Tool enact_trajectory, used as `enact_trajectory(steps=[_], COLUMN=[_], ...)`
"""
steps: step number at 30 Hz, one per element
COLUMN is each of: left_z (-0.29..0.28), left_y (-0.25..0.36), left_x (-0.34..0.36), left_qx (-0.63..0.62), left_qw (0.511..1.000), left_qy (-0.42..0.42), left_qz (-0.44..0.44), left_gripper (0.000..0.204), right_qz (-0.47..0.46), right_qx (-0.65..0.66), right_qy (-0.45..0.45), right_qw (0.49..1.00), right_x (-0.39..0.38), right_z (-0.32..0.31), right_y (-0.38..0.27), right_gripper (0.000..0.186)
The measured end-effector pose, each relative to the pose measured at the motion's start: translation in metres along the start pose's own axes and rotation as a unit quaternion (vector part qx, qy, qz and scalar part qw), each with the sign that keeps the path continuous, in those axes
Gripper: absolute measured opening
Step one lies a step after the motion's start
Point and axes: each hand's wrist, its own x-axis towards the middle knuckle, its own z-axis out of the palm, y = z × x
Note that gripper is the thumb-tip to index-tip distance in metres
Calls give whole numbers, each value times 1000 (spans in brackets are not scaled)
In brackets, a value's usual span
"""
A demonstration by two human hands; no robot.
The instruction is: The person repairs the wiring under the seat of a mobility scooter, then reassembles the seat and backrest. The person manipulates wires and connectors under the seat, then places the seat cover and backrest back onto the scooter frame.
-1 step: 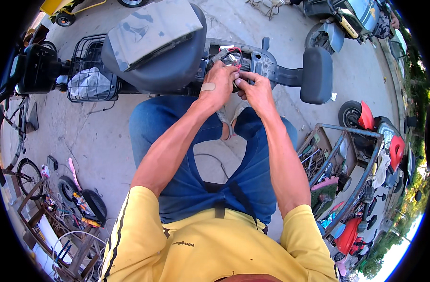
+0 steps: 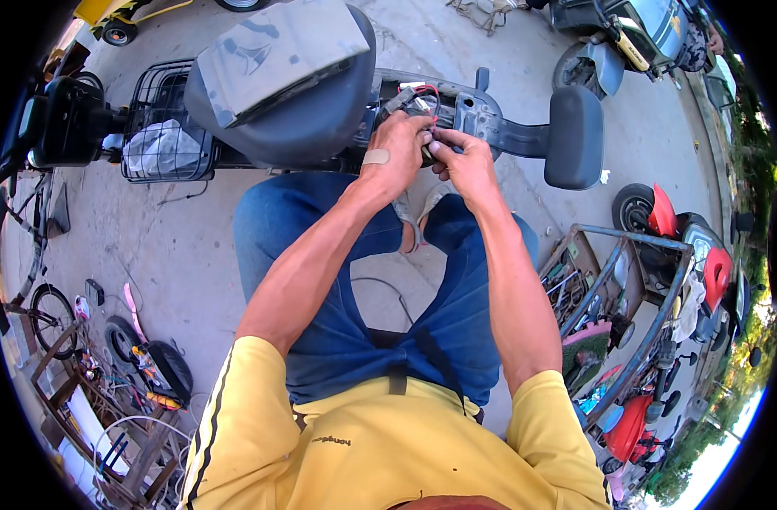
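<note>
An electric scooter [image 2: 507, 127] stands in front of me with its grey seat [image 2: 295, 76] tipped up. Red and dark wires [image 2: 420, 95] stick out of the opened frame behind the seat. My left hand [image 2: 395, 157], with a plaster on its back, is closed around the wire bundle at the frame. My right hand [image 2: 466, 166] is beside it, touching it, and pinches a small dark connector [image 2: 426, 155] between its fingertips. I am squatting, and my knees in blue jeans are below both hands.
A wire basket [image 2: 163, 127] holding a white bag sits left of the seat, and a dark backrest pad [image 2: 575, 136] is at the right. A metal tool cart [image 2: 613, 289] and red scooters [image 2: 686, 246] are at my right. Tools and a tyre [image 2: 142, 365] lie at the lower left.
</note>
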Motion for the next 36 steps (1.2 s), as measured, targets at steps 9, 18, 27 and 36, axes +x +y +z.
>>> enact_trajectory(steps=[9,18,27,36], left_z=[-2,2,-7,-14], left_y=[9,-10,-3,3], left_x=[3,13,19,18], left_qx=[-148,3,166,165], left_qw=[988,996,974,971], left_qy=[-27,-75,-100,-92], left_qz=[-25,48,115,149], left_gripper=[29,36,30,30], right_qz=[78,91,70,72], right_qx=[142,152,91,160], right_qy=[21,11,-3,8], right_qw=[987,984,993,984], right_x=[10,15,13,8], right_z=[-11,-16,-20,-15], right_y=[-1,14,4,15], right_gripper=[20,14,16,15])
